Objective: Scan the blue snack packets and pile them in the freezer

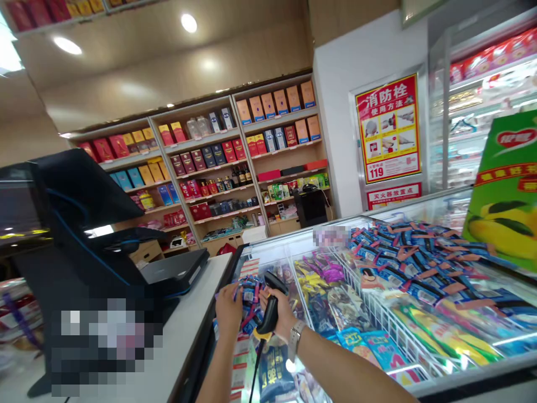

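Observation:
My right hand (282, 309) is wrapped round the grip of a black barcode scanner (271, 314), whose head points away from me and a cable runs down from its base. A watch sits on that wrist. Just to the left, the fingers of my left hand (229, 307) are closed at the edge of a blue ice-cream packet (250, 293) with a barcode label. More packets like it lie beneath both hands on the freezer glass. Part of the packet at my left fingers is hidden by the hand and scanner.
A glass-topped freezer (300, 294) holds bagged ice creams in wire baskets. Many blue packets (405, 254) are spread over its right side. A white counter (184, 319) with a black checkout screen (90, 224) stands left. A green box (505, 190) is at right; stocked shelves (201, 146) line the back.

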`<state>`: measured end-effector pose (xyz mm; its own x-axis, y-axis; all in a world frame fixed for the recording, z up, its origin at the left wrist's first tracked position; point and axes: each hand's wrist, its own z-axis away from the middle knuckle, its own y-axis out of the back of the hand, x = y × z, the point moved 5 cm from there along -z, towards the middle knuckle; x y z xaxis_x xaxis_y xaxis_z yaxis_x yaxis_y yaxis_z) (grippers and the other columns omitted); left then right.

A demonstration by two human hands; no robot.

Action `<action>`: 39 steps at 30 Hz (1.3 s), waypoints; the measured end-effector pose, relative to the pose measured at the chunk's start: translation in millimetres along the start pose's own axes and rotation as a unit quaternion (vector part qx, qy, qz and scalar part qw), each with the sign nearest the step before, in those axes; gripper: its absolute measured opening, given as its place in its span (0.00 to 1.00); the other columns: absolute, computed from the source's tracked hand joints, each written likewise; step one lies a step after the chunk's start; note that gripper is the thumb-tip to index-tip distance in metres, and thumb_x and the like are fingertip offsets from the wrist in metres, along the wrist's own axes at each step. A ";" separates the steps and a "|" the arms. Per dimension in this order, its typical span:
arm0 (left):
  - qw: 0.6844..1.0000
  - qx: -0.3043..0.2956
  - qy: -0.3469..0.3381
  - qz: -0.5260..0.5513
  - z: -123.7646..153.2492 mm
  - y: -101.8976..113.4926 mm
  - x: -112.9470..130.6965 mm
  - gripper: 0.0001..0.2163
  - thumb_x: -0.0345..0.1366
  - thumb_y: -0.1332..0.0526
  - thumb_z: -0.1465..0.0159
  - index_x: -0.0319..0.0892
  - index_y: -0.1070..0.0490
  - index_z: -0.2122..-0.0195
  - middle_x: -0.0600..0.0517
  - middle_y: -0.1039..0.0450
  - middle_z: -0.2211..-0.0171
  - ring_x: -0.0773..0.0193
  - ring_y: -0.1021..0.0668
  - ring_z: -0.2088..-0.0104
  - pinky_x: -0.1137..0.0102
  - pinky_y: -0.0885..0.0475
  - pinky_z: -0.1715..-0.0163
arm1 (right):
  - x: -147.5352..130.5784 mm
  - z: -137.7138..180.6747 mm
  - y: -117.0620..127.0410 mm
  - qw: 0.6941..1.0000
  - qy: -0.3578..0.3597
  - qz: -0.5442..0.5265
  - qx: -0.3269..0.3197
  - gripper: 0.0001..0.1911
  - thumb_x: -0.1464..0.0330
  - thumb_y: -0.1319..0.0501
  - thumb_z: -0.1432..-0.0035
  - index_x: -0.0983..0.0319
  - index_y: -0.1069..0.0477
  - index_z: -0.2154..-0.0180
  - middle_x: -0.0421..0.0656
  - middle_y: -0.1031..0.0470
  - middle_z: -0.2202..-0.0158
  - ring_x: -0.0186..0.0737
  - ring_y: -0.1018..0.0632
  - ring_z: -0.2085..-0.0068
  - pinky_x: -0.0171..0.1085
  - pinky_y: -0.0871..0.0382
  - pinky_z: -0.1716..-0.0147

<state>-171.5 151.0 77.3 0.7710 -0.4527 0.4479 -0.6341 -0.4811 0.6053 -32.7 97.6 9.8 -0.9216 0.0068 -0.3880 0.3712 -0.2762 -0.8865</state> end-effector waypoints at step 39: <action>0.924 -0.320 0.056 0.202 10.9 -335.3 324.0 0.08 0.37 0.34 0.45 0.40 0.26 0.66 0.46 0.21 0.67 0.53 0.20 0.60 0.65 0.30 0.61 | -330.5 38.3 153.5 0.950 0.251 -0.048 0.178 0.07 0.68 0.38 0.51 0.60 0.36 0.76 0.33 0.38 0.85 0.33 0.34 0.84 0.34 0.35 0.80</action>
<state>290.3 157.4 12.3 0.5035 -0.4001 0.7658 -0.7345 0.2685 0.6232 324.5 16.1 11.6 -0.7465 0.4809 -0.4599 0.1441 -0.5580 -0.8173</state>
